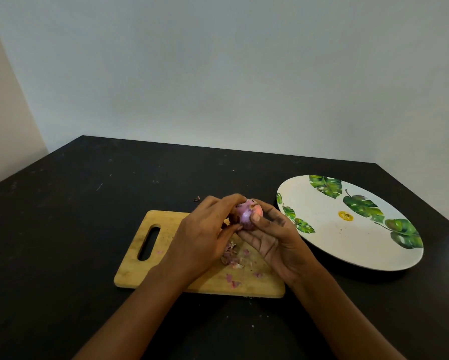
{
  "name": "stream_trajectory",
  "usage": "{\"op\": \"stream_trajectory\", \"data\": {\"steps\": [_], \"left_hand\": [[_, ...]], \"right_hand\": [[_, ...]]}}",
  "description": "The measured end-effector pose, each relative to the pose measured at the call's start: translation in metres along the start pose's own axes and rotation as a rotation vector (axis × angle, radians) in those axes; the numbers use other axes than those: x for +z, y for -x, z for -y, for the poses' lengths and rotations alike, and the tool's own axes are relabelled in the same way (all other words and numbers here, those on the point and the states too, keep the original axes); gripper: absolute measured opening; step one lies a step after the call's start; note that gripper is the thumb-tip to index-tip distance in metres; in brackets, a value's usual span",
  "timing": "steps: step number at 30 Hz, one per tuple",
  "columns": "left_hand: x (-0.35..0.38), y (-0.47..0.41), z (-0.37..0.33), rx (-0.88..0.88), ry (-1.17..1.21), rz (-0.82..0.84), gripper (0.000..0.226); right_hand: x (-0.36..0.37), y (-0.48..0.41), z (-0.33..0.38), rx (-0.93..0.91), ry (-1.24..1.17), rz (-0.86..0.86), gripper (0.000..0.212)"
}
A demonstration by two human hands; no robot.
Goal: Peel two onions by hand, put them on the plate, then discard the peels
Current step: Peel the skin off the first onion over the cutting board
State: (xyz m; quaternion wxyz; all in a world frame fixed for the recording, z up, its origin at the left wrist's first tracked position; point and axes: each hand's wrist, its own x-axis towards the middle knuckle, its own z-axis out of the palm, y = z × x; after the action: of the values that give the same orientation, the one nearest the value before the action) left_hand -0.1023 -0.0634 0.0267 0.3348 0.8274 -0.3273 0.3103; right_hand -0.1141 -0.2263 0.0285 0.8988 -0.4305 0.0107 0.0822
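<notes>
Left hand (202,229) and right hand (275,240) clamp the onion (246,216) (underside hidden).

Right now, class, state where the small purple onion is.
In the head view, the small purple onion is held between the left hand and right hand above the wooden cutting board, left of the white leaf-patterned plate.

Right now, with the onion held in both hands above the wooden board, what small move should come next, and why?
Probably pinch and pull off the brownish skin left at the top of the red onion with the left hand, while the right hand steadies it. Both hands grip it above the cutting board, where peels lie, and the leaf-patterned plate holds no onion yet.
</notes>
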Motion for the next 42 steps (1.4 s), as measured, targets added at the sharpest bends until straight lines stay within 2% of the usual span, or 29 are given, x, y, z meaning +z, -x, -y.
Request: {"op": "stream_trajectory", "data": {"steps": [4, 8, 10, 12, 14, 26, 34, 36, 39, 42], "left_hand": [[-0.0011, -0.0007, -0.0024, -0.041, 0.098, -0.003, 0.054], [0.0016, -0.0007, -0.0028, -0.102, 0.162, -0.096, 0.048], [0.0024, 0.0003, -0.0020, -0.082, 0.107, -0.106, 0.044], [0.0015, 0.0007, -0.0021, -0.067, 0.063, -0.097, 0.043], [0.0002, 0.0005, -0.0025, -0.054, 0.008, -0.088, 0.042], [-0.0037, -0.0003, -0.0020, 0.122, -0.226, -0.071, 0.041], [-0.0046, -0.0007, -0.0053, 0.101, -0.193, -0.055, 0.039], [-0.0044, 0.0002, -0.0056, 0.107, -0.203, -0.052, 0.043], [-0.0044, 0.0006, -0.0063, 0.091, -0.202, -0.034, 0.063], [-0.0033, 0.0005, -0.0044, 0.109, -0.234, -0.037, 0.059]], "right_hand": [[0.0001, 0.0001, 0.0003, -0.008, -0.008, -0.025, 0.059], [-0.0011, -0.0012, -0.0019, -0.038, -0.010, -0.001, 0.092], [-0.0002, -0.0008, -0.0020, -0.043, 0.009, -0.014, 0.083], [0.0015, 0.0003, -0.0007, -0.043, 0.027, -0.037, 0.059], [0.0023, 0.0008, 0.0000, -0.046, 0.041, -0.041, 0.051], [0.0058, 0.0045, -0.0010, -0.040, 0.048, -0.021, 0.047], [0.0055, 0.0024, -0.0006, -0.018, -0.048, -0.029, 0.051], [0.0047, 0.0024, 0.0007, -0.026, -0.065, -0.023, 0.045], [0.0040, 0.0033, 0.0025, -0.034, -0.108, -0.011, 0.036], [0.0036, 0.0030, 0.0034, -0.028, -0.135, -0.027, 0.040]]}}
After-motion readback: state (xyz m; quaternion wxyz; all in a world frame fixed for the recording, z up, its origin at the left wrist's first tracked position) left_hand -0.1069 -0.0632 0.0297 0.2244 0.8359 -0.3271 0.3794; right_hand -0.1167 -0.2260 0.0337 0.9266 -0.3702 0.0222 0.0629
